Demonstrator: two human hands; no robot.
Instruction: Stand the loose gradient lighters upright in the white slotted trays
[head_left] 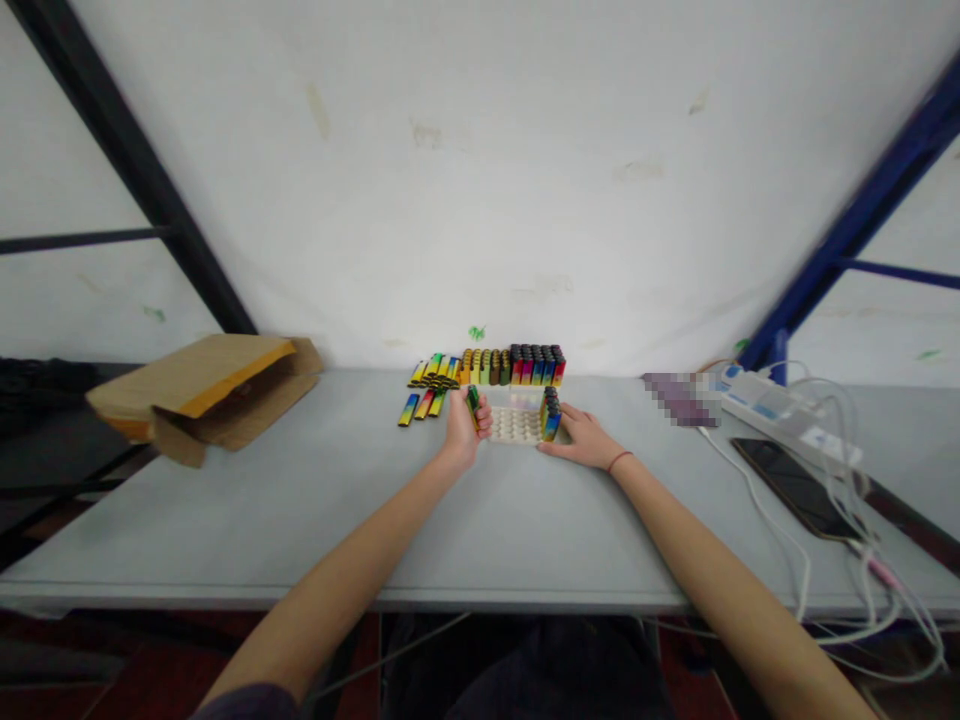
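Note:
My left hand (465,425) is closed around a dark green lighter-like piece (473,400), just off the left end of a white tray (514,425) with rows of round hollows. A row of blue and yellow lighters (551,415) with dark tops stands upright in the tray's right end. My right hand (589,438) grips that end, thumb at the front and fingers behind. Loose multicoloured lighters (435,375) lie flat in a pile beyond my left hand, a few of them nearer to me. Exactly what the left fingers enclose is partly hidden.
Upright yellow and olive lighters (484,366) and red and blue ones (537,365) stand behind the tray by the wall. An open cardboard box (217,385) lies at left. A phone (795,485), a power strip (795,415) and tangled white cables occupy the right side.

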